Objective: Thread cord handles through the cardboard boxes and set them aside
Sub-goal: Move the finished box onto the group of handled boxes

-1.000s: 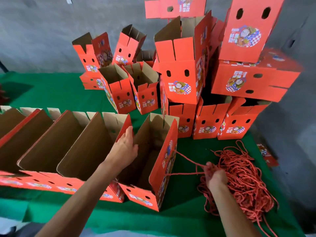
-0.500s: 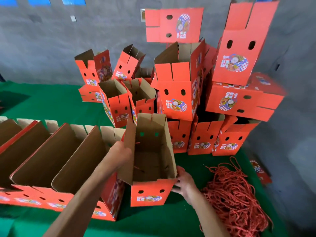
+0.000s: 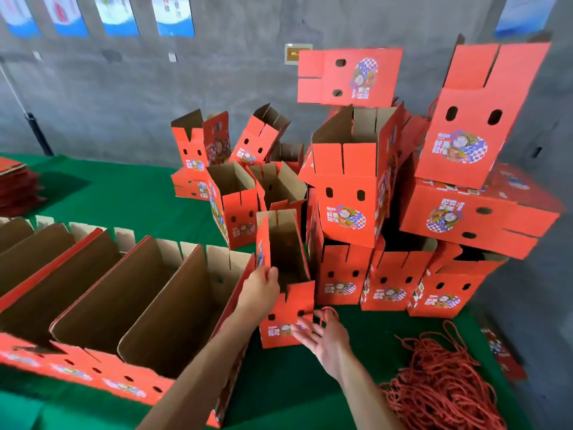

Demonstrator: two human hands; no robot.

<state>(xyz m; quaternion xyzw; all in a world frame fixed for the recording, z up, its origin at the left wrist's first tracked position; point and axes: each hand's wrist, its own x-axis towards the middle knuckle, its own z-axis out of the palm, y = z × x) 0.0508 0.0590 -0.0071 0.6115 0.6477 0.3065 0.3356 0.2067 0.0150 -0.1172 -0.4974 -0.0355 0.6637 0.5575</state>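
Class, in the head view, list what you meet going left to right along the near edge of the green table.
Row of open boxes → left hand → held box → right hand → cord pile.

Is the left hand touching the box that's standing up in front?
Touching. The head view shows the left hand with its fingers on the upper left edge of the upright box.

Small packing workshop, by the look of it. Bare grey concrete wall, blue-and-white posters pinned high, print too blurred to read. Long table under green cloth. Identical red printed boxes heaped at the back, a row of open boxes in front, pile of red cord.
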